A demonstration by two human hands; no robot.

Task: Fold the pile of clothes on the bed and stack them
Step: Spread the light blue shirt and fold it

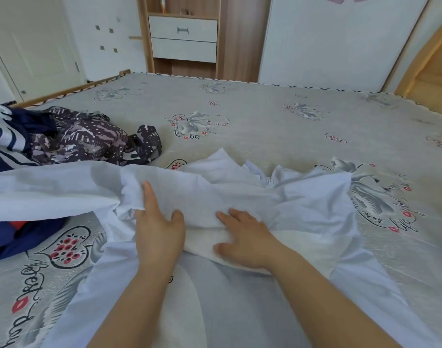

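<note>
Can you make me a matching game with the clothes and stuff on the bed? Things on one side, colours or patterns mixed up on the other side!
Things:
1. The garment under both hands
2. The crumpled piece at the left of the bed
3. The top at the far left edge
4. The bed sheet

Looks:
A. White with dark blue stripes
B. Plain white
C. Grey-beige with flowers and hearts
D. Dark purple-grey with a blotchy, dotted pattern

Pairs: 1-B, 2-D, 3-A, 4-C
</note>
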